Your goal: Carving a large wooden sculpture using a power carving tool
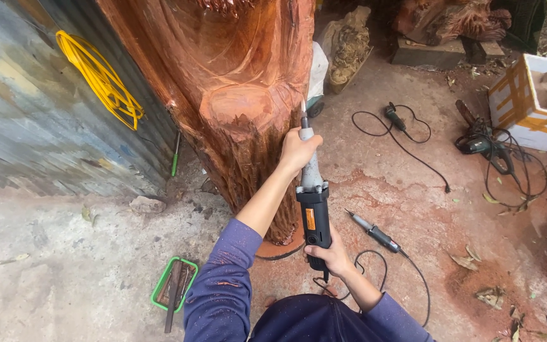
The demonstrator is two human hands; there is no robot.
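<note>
I hold a black and grey die grinder (313, 201) upright with both hands. My left hand (297, 152) grips its grey neck near the top. My right hand (328, 254) holds the black body's lower end, where the cord leaves. The grinder's thin bit touches the side of a tall reddish wood carving (235, 95), just right of a rounded carved bulge. Red dust speckles my blue sleeves.
A second grinder (375, 233) with its cord lies on the floor to the right. A green tray (173, 283) of hand tools sits at lower left. Yellow hose (99, 79) hangs on the metal wall. More power tools (485, 144) and a white box (530, 101) lie at right.
</note>
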